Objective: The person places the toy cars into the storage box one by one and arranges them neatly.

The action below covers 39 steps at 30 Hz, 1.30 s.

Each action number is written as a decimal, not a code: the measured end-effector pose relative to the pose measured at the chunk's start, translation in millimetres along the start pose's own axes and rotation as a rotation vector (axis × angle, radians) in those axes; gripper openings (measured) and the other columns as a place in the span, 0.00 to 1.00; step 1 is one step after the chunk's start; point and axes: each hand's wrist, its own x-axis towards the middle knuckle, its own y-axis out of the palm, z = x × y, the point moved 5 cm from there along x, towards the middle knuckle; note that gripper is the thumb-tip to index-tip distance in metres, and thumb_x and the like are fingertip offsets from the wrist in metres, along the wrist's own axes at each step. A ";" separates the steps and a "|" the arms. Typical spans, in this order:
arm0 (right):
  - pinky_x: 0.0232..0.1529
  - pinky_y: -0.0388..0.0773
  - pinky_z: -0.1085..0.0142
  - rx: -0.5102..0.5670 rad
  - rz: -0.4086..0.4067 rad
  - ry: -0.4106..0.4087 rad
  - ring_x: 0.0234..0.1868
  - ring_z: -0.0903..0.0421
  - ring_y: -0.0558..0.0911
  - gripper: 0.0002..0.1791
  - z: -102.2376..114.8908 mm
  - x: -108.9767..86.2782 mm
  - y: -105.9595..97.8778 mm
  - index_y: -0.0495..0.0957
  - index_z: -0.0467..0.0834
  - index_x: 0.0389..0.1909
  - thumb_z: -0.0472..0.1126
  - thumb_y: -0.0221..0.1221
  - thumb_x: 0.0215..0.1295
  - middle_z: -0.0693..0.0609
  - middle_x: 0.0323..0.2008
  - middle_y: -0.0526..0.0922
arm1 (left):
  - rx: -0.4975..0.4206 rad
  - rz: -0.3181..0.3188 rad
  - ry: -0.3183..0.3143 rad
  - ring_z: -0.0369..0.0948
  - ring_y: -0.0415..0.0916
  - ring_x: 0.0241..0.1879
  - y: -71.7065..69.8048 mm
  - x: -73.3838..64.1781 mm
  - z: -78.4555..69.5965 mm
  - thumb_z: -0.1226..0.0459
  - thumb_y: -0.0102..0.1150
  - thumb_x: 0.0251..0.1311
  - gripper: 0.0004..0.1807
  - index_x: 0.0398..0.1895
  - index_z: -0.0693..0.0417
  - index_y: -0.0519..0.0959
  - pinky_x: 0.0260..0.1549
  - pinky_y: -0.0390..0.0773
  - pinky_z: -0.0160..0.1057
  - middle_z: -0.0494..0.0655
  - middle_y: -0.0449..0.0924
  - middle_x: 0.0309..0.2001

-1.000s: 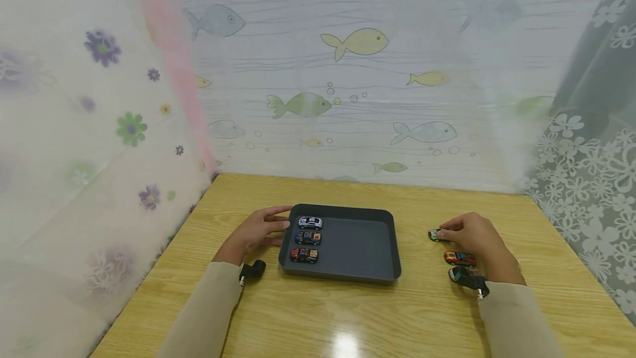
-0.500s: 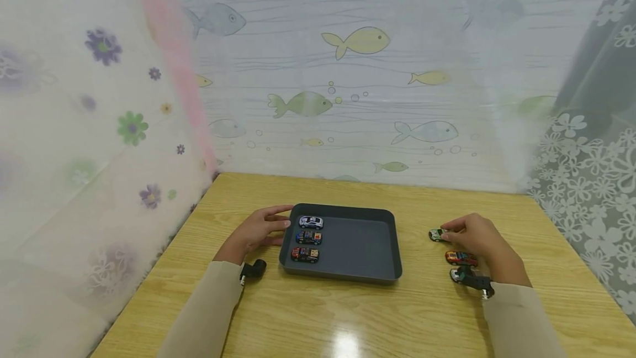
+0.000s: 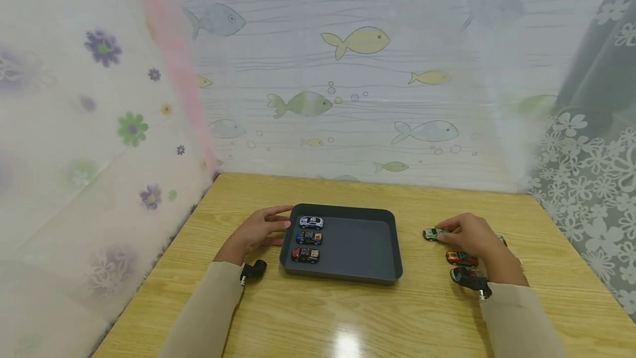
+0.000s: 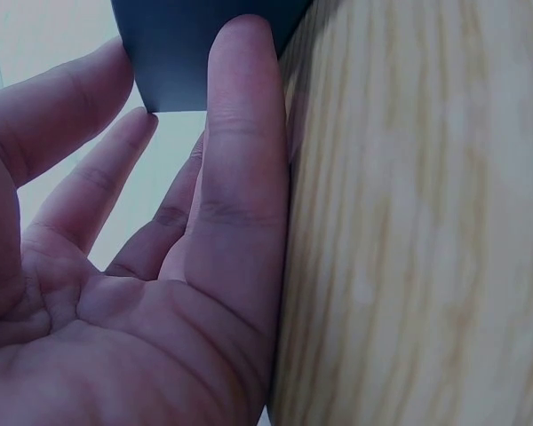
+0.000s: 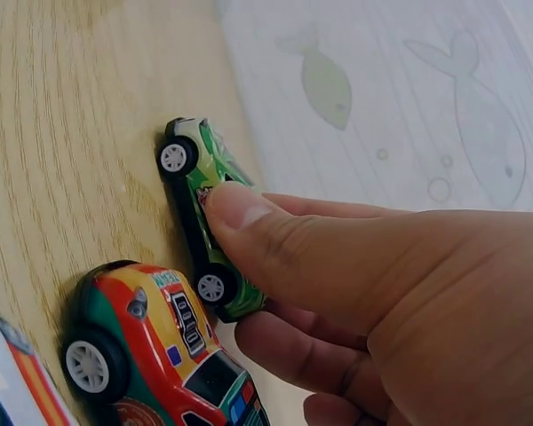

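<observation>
presumably the grasp: lower right, right hand [image 3: 469, 235] pinches green car [image 3: 431, 234]; left hand [image 3: 259, 229], spread, touches tray [image 3: 358, 250]; next likely requires lifting.

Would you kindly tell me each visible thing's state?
Gray tray: right side up, three cars inside
White car: upright in tray
Blue car: upright in tray
Red car: upright in tray
Green car: pinched by right hand
Yellow-red car: upright on table
Striped car: on table, partly visible
Left hand: touching tray
</observation>
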 end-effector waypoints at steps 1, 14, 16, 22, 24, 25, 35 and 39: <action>0.40 0.85 0.49 -0.001 -0.001 -0.005 0.42 0.46 0.86 0.20 0.5 0.1 0.2 0.87 0.42 0.56 0.48 0.69 0.68 0.41 0.45 0.88 | -0.008 -0.003 -0.006 0.48 0.86 0.53 0.0 0.3 0.6 0.63 0.63 0.72 0.30 0.75 0.35 0.72 0.46 0.89 0.48 0.58 0.72 0.70; 0.39 0.85 0.51 -0.008 -0.030 -0.006 0.45 0.43 0.85 0.20 7.6 2.1 -0.3 0.87 0.45 0.57 0.51 0.68 0.69 0.38 0.50 0.86 | -0.022 -0.015 -0.012 0.47 0.87 0.51 0.5 0.1 2.7 0.63 0.64 0.71 0.30 0.74 0.34 0.72 0.45 0.89 0.47 0.56 0.73 0.69; 0.39 0.85 0.51 -0.007 -0.038 -0.010 0.46 0.42 0.85 0.20 11.8 2.6 -1.5 0.87 0.46 0.56 0.51 0.68 0.69 0.39 0.50 0.86 | -0.019 -0.019 -0.014 0.47 0.87 0.50 0.5 -0.5 2.7 0.63 0.64 0.71 0.30 0.74 0.34 0.72 0.45 0.89 0.47 0.56 0.74 0.69; 0.42 0.84 0.49 -0.001 -0.032 -0.022 0.48 0.43 0.83 0.20 24.0 4.3 -2.8 0.87 0.45 0.57 0.52 0.67 0.70 0.39 0.51 0.85 | -0.016 -0.025 -0.018 0.47 0.86 0.51 -0.1 -1.7 2.4 0.63 0.64 0.71 0.30 0.74 0.35 0.72 0.46 0.89 0.48 0.56 0.73 0.69; 0.43 0.84 0.48 0.003 -0.033 -0.028 0.49 0.43 0.83 0.21 27.3 5.8 -3.4 0.87 0.45 0.57 0.52 0.67 0.70 0.40 0.51 0.85 | -0.015 -0.024 -0.018 0.47 0.86 0.51 -0.4 -2.0 2.3 0.63 0.64 0.71 0.30 0.75 0.35 0.72 0.46 0.89 0.48 0.56 0.73 0.69; 0.44 0.84 0.48 0.005 -0.036 -0.032 0.49 0.43 0.84 0.21 28.9 6.7 -3.9 0.87 0.46 0.57 0.53 0.67 0.70 0.40 0.51 0.85 | -0.016 -0.022 -0.018 0.47 0.86 0.51 -0.5 -2.2 2.1 0.63 0.64 0.71 0.30 0.75 0.35 0.72 0.46 0.89 0.48 0.57 0.73 0.69; 0.43 0.84 0.49 0.021 -0.058 -0.085 0.47 0.45 0.84 0.20 50.0 13.0 -7.5 0.87 0.46 0.57 0.50 0.68 0.69 0.41 0.50 0.86 | -0.010 -0.011 -0.007 0.47 0.86 0.52 0.6 -2.5 -0.1 0.62 0.64 0.72 0.31 0.76 0.35 0.71 0.47 0.89 0.48 0.56 0.72 0.70; 0.43 0.84 0.50 0.029 -0.063 -0.105 0.46 0.46 0.84 0.20 61.3 17.1 -6.4 0.87 0.45 0.56 0.51 0.68 0.69 0.42 0.49 0.86 | -0.012 -0.011 -0.006 0.48 0.86 0.52 1.2 -2.8 -1.0 0.63 0.64 0.72 0.31 0.76 0.36 0.71 0.47 0.88 0.48 0.57 0.73 0.69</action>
